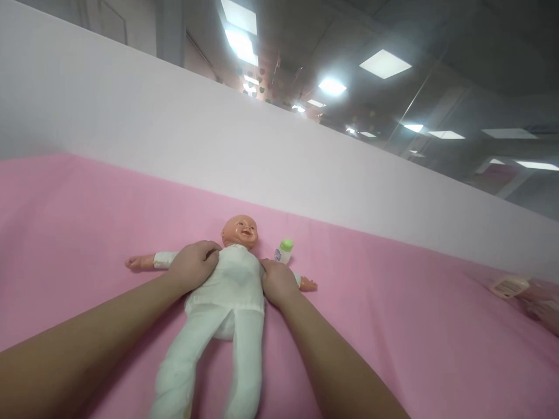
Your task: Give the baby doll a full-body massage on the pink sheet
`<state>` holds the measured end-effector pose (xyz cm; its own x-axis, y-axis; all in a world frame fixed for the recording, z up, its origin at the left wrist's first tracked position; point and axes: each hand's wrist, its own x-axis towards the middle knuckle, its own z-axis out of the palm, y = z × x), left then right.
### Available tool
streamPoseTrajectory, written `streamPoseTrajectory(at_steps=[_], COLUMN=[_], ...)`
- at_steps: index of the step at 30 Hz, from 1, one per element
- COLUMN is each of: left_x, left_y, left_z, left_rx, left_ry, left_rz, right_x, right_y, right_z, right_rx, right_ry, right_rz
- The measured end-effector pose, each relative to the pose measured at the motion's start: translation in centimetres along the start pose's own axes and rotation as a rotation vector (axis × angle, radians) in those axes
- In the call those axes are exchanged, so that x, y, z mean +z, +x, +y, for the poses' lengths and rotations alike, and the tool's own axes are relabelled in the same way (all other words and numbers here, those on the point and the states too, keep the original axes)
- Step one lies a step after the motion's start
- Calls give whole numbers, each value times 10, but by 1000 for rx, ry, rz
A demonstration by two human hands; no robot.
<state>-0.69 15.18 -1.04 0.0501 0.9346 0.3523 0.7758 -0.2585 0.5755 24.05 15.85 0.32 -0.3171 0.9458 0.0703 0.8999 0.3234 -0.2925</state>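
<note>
A baby doll [231, 297] with a hard plastic head and a white cloth body lies on its back, arms stretched out to both sides. Around its upper arm and chest edge at the picture's left, my left hand [194, 267] is closed, with the fingers curled at the shoulder. My right hand [282, 282] grips the opposite side just below the other shoulder, some of its fingers hidden from view. Close beyond that hand is a small white bottle [285, 251] with a green cap, apart from the doll.
Pink cloth [358, 326] covers the surface under the doll. A low white wall [174, 139] runs along the far side. At the right edge lies a clear plastic bag [530, 297] with pinkish items and a label, partly cut off.
</note>
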Motion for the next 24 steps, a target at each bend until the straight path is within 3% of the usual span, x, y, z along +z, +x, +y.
streamPoseTrajectory(at_steps=[3,5,10,13,17,24], left_x=[-5,-7,-7,-5,-6,-3], left_y=[-11,-24,-64,-73,-65,-34], left_z=[17,38,93,106,101,60], left_rx=[93,218,703,834,831,562], left_ry=[-107,-204,-303,-270,-210,-77], left_rz=[65,47,-345,-456,-429,-310], right_x=[2,3,5,5,6,7], right_y=[2,2,0,-1,-2,-1], right_z=[3,4,4,5,6,9], right_rx=[27,25,8,-1,-20,-61], right_ry=[-49,-64,-72,-70,-56,-1], right_rz=[6,17,52,63,67,70])
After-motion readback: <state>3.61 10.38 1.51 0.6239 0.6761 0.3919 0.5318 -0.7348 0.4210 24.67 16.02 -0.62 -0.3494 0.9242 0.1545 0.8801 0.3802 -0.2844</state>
